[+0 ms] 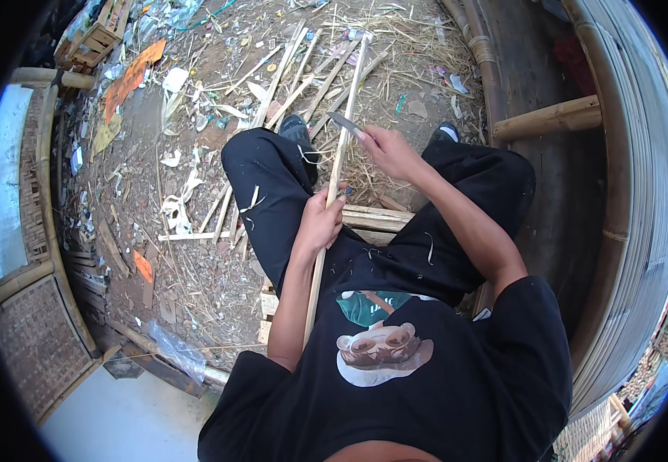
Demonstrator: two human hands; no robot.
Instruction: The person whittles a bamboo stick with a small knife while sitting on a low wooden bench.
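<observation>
A long, pale strip of split bamboo or wood (341,152) runs from beside my left arm, between my knees, to the littered ground ahead. My left hand (321,222) is wrapped round it near my lap. My right hand (388,151) grips a knife by its handle, farther along the strip. The knife's grey blade (341,122) points left and lies across the strip; whether it touches cannot be made out. Thin curled shavings (254,199) cling to my dark trousers.
Several pale strips (280,77) lie on the ground ahead, among straw and litter. A wooden crate (97,35) stands far left. Woven bamboo panels (26,177) border the left side. A bamboo frame (548,118) and corrugated sheet (649,192) line the right.
</observation>
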